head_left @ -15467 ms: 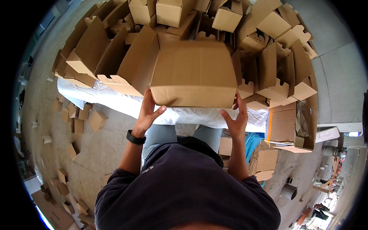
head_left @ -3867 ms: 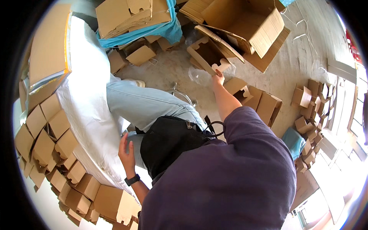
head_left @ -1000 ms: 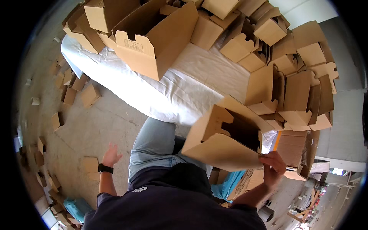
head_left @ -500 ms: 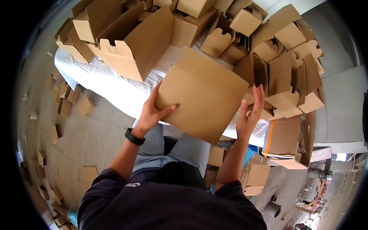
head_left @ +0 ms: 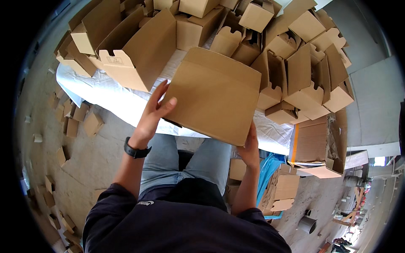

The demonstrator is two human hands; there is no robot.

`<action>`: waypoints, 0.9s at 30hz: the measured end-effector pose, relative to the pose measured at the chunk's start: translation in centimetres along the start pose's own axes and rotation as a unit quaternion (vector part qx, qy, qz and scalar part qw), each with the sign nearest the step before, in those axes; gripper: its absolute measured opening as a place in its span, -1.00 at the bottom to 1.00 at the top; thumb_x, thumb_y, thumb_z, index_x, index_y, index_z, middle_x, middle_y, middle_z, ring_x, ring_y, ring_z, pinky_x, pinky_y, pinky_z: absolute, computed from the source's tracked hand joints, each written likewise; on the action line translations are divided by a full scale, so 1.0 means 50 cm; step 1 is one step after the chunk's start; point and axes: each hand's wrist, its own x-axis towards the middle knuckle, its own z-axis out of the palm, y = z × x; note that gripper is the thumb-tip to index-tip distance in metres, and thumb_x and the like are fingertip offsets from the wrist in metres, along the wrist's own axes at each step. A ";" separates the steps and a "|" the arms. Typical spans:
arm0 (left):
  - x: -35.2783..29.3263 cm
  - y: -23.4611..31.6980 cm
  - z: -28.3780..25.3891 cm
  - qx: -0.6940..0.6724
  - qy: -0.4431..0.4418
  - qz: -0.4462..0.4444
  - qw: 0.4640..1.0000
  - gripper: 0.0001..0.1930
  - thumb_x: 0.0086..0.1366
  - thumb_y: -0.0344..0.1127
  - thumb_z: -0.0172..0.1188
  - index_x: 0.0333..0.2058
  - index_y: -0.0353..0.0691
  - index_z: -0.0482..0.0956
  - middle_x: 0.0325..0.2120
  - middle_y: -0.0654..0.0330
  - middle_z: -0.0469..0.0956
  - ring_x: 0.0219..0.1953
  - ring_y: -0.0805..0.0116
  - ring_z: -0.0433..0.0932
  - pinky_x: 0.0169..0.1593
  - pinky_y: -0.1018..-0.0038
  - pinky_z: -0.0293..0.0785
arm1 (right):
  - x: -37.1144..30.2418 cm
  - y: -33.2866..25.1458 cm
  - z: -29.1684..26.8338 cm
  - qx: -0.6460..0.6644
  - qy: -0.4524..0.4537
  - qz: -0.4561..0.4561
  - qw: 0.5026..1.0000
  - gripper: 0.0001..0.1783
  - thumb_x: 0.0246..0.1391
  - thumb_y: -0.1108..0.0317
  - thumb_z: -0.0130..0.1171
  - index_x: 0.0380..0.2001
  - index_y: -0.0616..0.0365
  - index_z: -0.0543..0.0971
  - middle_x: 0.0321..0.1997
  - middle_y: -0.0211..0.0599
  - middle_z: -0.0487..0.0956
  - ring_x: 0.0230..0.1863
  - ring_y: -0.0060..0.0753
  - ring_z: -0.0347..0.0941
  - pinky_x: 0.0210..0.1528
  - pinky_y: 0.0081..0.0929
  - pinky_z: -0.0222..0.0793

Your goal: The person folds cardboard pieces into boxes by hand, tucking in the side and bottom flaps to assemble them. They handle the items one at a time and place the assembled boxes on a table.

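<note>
In front of me, over my lap and the table edge, a brown cardboard box point(head_left: 213, 97) is held tilted, one broad plain face up. My right hand point(head_left: 250, 147) grips it at the lower right corner, the fingers partly hidden behind the edge. At the opposite side, my left hand point(head_left: 152, 111) has its fingers and thumb spread, with the thumb by the box's left edge. Whether the left hand touches the cardboard I cannot tell. A dark slot shows along the box's lower left edge.
A white sheet point(head_left: 114, 99) covers the table. Several open cardboard boxes point(head_left: 156, 50) crowd its far side and right. A larger carton point(head_left: 312, 139) with orange tape stands at right. Small boxes point(head_left: 93, 124) lie on the floor at left; a grey bucket point(head_left: 307, 224) is at lower right.
The box has turned to a more level angle and shifted slightly left. My right hand has moved down from beside it onto its lower right corner. My left hand's fingers have come off its face.
</note>
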 end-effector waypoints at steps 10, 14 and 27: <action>-0.035 0.067 -0.007 -0.010 -0.022 0.115 0.993 -0.15 0.33 -0.07 0.22 0.39 -0.34 -0.05 0.36 -0.06 0.11 0.39 0.16 0.11 0.40 0.28 -0.01 | 0.026 -0.106 0.023 0.131 0.111 0.006 0.985 -0.30 0.30 0.05 0.05 0.32 0.30 0.22 0.29 -0.14 0.35 0.32 -0.33 0.21 0.35 -0.34 0.05; -0.035 0.031 -0.003 0.116 -0.006 0.094 0.989 -0.13 0.25 -0.37 0.32 0.38 -0.41 -0.05 0.26 -0.04 0.26 0.32 0.24 0.22 0.35 0.36 0.10 | 0.038 -0.105 0.045 0.064 0.137 -0.006 0.988 -0.39 0.37 0.02 -0.04 0.22 0.33 0.36 0.12 -0.22 0.49 0.17 -0.44 0.34 0.26 -0.46 0.15; 0.011 0.082 0.033 0.409 0.116 0.267 0.865 -0.12 0.13 -0.30 0.43 0.36 -0.22 0.12 0.17 -0.03 0.37 0.03 0.15 0.54 0.03 0.36 0.52 | 0.091 -0.165 0.042 -0.118 0.179 -0.124 0.969 -0.35 0.33 0.26 -0.01 0.41 0.12 0.10 0.48 -0.06 0.12 0.42 -0.14 0.16 0.25 -0.37 0.27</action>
